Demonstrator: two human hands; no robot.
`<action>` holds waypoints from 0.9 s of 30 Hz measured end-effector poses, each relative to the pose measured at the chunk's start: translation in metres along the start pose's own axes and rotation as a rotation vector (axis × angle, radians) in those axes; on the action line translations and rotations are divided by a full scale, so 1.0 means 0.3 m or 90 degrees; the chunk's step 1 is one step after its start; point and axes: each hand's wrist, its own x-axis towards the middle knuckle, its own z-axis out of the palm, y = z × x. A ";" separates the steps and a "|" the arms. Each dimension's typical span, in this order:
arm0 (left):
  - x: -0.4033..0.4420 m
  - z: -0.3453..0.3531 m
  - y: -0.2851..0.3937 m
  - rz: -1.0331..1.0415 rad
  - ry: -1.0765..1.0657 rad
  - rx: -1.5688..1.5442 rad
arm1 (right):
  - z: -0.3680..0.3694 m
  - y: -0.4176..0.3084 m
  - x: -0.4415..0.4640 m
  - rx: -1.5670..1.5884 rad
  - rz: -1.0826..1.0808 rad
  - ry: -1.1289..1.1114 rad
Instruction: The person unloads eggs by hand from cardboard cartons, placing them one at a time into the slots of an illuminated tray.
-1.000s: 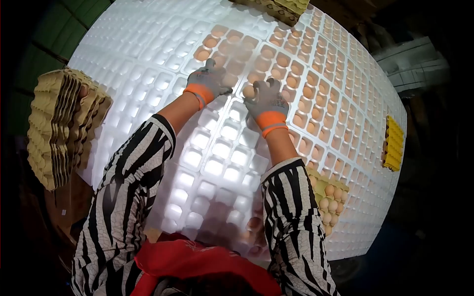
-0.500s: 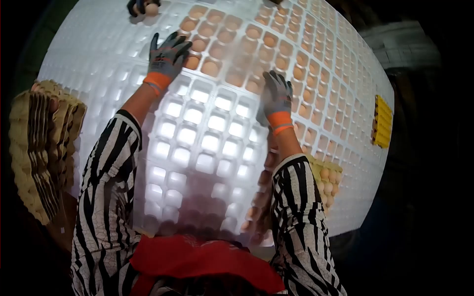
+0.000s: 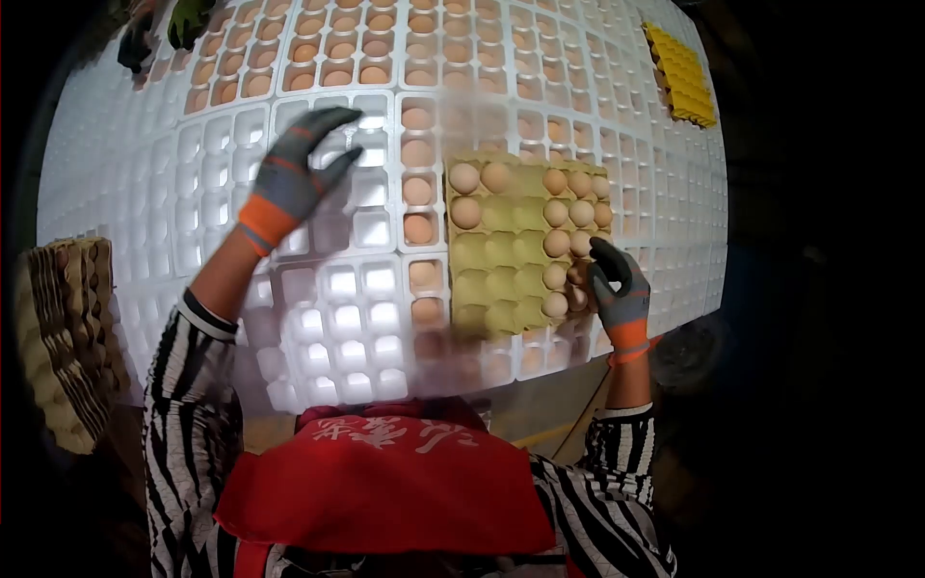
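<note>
In the head view, we see the left hand (image 3: 301,173) hovering above a white tray (image 3: 395,193), thumb and fingers spread apart, with nothing in its grasp. The right hand (image 3: 620,294) is half curled at the right edge of the pulp tray (image 3: 515,250), its fingertips against the eggs (image 3: 557,212) there; we cannot tell whether it has hold of one. Those eggs fill the right-hand columns, with a few more at the upper left corner. The pulp tray lies across the white trays, probably for easy reach, and its cups seem meant to stop eggs rolling.

A hazy patch blurs the pulp tray's upper middle, and the right hand hides some eggs. A co-worker's dark glove (image 3: 135,46) and green glove (image 3: 188,21) are cut off at the top; we cannot make out what they hold.
</note>
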 end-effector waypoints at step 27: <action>0.129 0.457 0.335 -0.147 -0.205 0.334 | 0.101 0.272 -0.036 0.062 -0.181 0.010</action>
